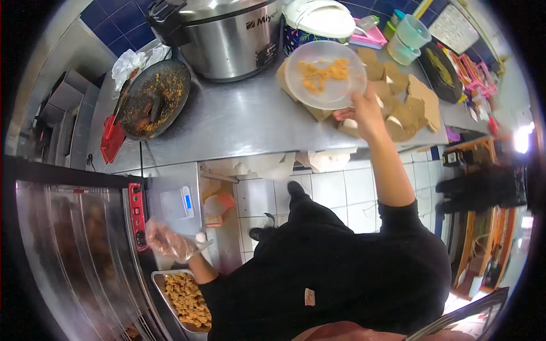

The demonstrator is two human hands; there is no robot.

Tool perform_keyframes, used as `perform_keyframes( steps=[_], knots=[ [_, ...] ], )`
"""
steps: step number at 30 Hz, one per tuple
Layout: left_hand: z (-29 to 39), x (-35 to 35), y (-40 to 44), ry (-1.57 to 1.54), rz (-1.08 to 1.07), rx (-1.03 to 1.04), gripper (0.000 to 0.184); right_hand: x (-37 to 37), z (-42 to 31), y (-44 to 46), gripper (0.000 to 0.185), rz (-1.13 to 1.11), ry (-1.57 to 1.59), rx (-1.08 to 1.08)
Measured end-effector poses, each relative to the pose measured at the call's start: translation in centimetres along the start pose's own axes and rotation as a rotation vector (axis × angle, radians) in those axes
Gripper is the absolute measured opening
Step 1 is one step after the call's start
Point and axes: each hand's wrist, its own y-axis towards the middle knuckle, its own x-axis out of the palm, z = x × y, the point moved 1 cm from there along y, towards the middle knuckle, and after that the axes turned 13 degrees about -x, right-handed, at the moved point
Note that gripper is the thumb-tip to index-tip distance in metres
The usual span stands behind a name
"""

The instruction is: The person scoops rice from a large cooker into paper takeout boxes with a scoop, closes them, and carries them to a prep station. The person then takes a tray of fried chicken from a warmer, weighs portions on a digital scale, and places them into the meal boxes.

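My right hand (365, 116) grips the near right rim of a round translucent plastic bowl (296, 85). Orange-brown crumbly bits of food (318, 77) lie in the bowl. It is held over the steel counter, beside several brown paper food boxes (409, 113). My left hand (169, 241) wears a clear plastic glove and hangs at the left, near the red control panel (136, 216) of a glass cabinet. Its fingers look loosely apart, with nothing seen in them. Below that hand, a metal tray (161, 284) holds pieces of fried food (185, 298).
On the steel counter (239, 125) stand a large cooker (227, 45), a patterned rice container (318, 23) and a dark stone mortar (153, 99) with orange paste. A digital scale (177, 203) sits at the lower left. Clear plastic tubs (410, 37) are at the back right.
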Motion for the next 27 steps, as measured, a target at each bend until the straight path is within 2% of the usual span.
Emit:
perform_keyframes(
  steps=[1,4,7,9,11,12,13,14,15,16,17,20,21,23,24,25,27],
  knots=[
    [0.3,2.6,-1.0,0.114,0.076,-0.073,0.028,-1.0,0.3,1.9,0.043,0.009,-0.041,-0.027],
    [1.4,10.0,-4.0,-0.013,-0.02,-0.102,0.024,-2.7,3.6,8.1,0.047,-0.073,-0.18,-0.16],
    [3.1,16.2,-6.2,-0.073,-0.032,-0.175,0.022,-1.9,6.1,11.6,0.059,-0.024,-0.787,-0.689],
    [3.4,17.5,-7.1,0.003,-0.055,-0.222,0.023,-0.8,7.2,12.6,0.067,-0.077,-0.98,-0.64],
    [4.3,17.8,-8.0,0.073,-0.051,-0.256,0.021,-0.1,7.4,12.9,0.068,-0.234,-1.16,-0.645],
    [5.0,17.5,-8.4,0.077,-0.036,-0.385,0.019,0.2,7.5,13.2,0.069,-0.311,-1.246,-0.654],
    [4.7,16.9,-8.8,0.095,-0.022,-0.321,0.02,0.3,7.5,13.4,0.072,-0.368,-1.267,-0.61],
    [4.1,15.9,-8.8,0.112,-0.012,-0.256,0.02,0.1,7.8,13.7,0.071,-0.364,-1.263,-0.679],
    [4.2,14.9,-8.7,0.272,0.011,-0.242,0.022,-0.2,8.0,14.1,0.07,-0.357,-1.257,-0.749],
    [4.3,14.1,-9.0,0.237,0.056,-0.271,0.022,-0.5,8.2,14.3,0.069,-0.348,-1.25,-0.817],
    [4.4,13.4,-9.3,0.2,0.106,-0.298,0.023,-0.7,8.2,14.4,0.072,-0.335,-1.202,-0.791],
    [4.8,11.1,-10.2,0.122,0.262,-0.304,0.025,-0.3,7.0,14.5,0.072,-0.082,-1.039,-1.168],
    [4.9,10.2,-10.5,0.152,0.317,-0.304,0.025,0.8,6.0,14.0,0.072,0.004,-1.018,-1.189],
    [5.3,6.6,-11.7,0.123,0.449,-0.353,0.026,5.1,5.0,10.8,0.069,-0.023,-0.596,-1.029],
    [5.5,5.0,-12.6,0.046,0.518,-0.401,0.026,7.7,5.0,8.4,0.067,-0.143,-0.233,-0.82],
    [5.3,4.0,-13.1,0.141,0.602,-0.306,0.028,10.5,5.0,5.9,0.065,-0.272,0.101,-0.575],
    [6.0,1.4,-13.8,0.243,0.686,-0.335,0.028,16.4,6.1,0.9,0.064,-0.622,0.289,-0.258]
  ],
)
